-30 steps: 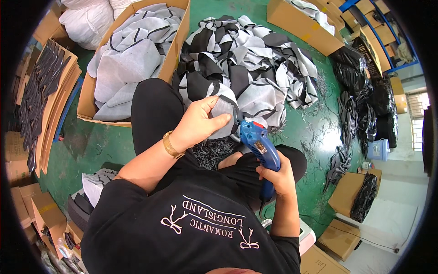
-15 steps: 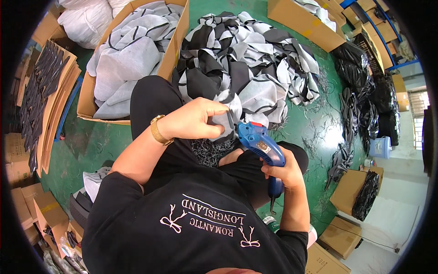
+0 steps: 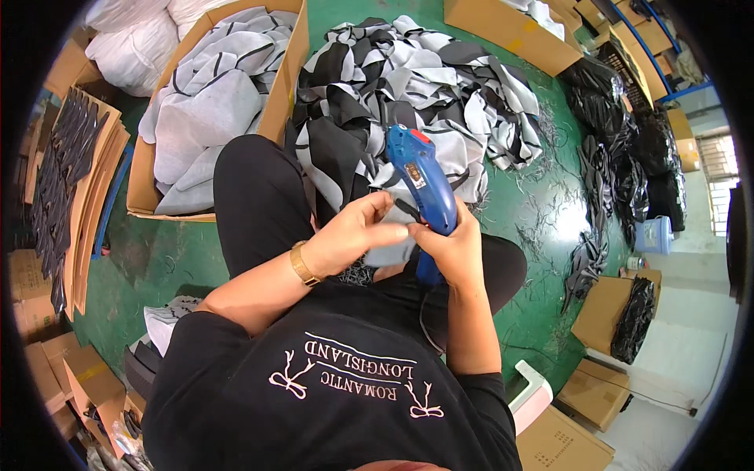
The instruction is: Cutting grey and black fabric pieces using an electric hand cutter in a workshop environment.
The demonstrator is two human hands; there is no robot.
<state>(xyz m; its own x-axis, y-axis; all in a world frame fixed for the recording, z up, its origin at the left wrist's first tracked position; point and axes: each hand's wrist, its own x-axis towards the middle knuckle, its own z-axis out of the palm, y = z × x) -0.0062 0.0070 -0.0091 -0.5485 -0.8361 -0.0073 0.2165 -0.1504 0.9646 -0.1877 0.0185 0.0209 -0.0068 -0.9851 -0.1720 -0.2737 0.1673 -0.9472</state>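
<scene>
My right hand (image 3: 452, 247) is wrapped round the handle of a blue handheld electric cutter (image 3: 424, 177). The cutter's head, with a red patch, points away from me over the heap; a cord hangs from its lower end. Close beside it on the left, my left hand (image 3: 353, 238) has its fingers curled on a grey fabric piece (image 3: 393, 253) with a dark edge. That piece hangs over my lap, partly hidden by the hand. Just beyond lies a big heap of grey and black fabric pieces (image 3: 424, 78).
An open cardboard box (image 3: 302, 59) of grey fabric stands at the far left. Thin trimmings (image 3: 534, 263) litter the green floor. Black plastic bags (image 3: 601, 110) and a blue bucket (image 3: 653, 234) line the right. Stacked cardboard (image 3: 98, 184) with dark pieces stands left.
The cutter has swung up and away from me, its head now over the heap. My left hand has come nearer to me, beside my right hand, and the fabric has moved with it.
</scene>
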